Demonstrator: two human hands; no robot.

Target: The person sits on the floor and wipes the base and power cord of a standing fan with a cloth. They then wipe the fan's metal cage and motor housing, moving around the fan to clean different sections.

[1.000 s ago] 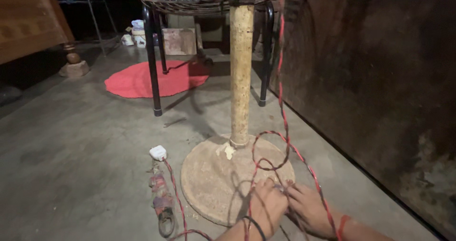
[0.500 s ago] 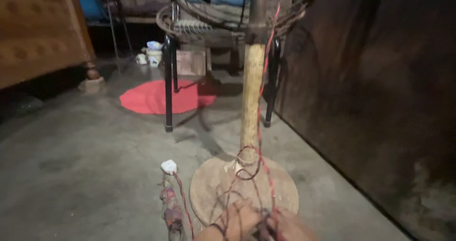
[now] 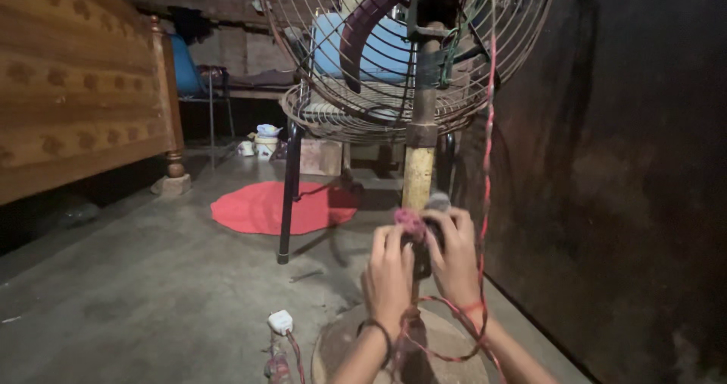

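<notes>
Basically both hands, left hand (image 3: pixel 388 272) & right hand (image 3: pixel 456 259), are curled shut round a small bundle of red twisted cord (image 3: pixel 410 222) right in front of the fan pole (image 3: pixel 419 176), w/ loose loops trailing to the round base (image 3: pixel 333 346). Cord looks light, floppy, prob tangle-prone, so best pinched at the wound bundle, not the slack.

dim room with a bare grey concrete floor (image 3: pixel 113 308). a dark stained wall (image 3: pixel 628 164) stands right, a carved wooden bed frame (image 3: pixel 76 104) left, a round red mat (image 3: pixel 261 208) behind.
</notes>
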